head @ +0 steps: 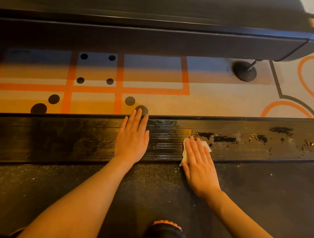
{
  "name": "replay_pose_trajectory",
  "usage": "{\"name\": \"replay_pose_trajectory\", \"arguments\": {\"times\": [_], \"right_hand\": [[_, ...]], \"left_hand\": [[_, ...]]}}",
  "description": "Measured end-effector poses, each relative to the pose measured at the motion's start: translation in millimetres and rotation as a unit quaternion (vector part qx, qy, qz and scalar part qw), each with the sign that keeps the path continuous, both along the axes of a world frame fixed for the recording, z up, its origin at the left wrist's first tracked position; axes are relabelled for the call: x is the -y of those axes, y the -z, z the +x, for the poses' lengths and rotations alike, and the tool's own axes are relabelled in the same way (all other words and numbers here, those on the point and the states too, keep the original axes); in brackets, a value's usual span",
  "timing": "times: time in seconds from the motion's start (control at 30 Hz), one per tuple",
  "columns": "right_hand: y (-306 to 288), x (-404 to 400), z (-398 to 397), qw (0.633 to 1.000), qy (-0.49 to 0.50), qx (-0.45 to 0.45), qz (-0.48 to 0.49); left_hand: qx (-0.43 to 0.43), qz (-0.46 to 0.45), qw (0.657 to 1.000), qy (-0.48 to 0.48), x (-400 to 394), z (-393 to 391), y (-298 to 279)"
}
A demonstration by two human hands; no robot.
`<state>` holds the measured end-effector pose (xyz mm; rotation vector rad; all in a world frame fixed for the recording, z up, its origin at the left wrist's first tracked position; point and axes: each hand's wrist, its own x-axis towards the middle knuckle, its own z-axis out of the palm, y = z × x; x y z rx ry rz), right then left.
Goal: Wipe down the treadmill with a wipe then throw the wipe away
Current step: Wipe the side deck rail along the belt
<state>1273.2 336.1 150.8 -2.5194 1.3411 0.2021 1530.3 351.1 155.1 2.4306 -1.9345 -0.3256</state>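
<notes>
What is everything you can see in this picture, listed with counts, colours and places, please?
Side rail: one, black, ridged, smeared, across the middle.
Belt: one, dark, speckled, below the rail.
Wipe: one, white, on the rail under the right hand.
Carpet: one, beige with orange lines and dark dots, beyond the rail.
Second machine: one, black, top.
Foot pad: one, black, on the carpet.
Shoe: one, black and orange, bottom.
Left hand: flat on the rail.
Right hand: flat, pressing the wipe.

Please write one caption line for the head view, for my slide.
Right hand presses a white wipe flat on the treadmill's ribbed side rail; left hand rests open beside it.
</notes>
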Motion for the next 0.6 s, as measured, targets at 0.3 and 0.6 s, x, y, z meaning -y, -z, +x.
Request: {"name": "replay_pose_trajectory", "arguments": {"times": [0.3, 0.6], "right_hand": [[-11.0, 9.2, 66.7, 0.999, 0.013, 0.033, 0.032], [-18.0, 56.6, 99.1, 0.999, 0.049, 0.001, 0.008]], "left_hand": [[-0.003, -0.001, 1.0, -0.003, -0.6, -1.8, -1.9], [0.001, 0.019, 1.0, -0.001, 0.4, -1.3, -3.0]]}}
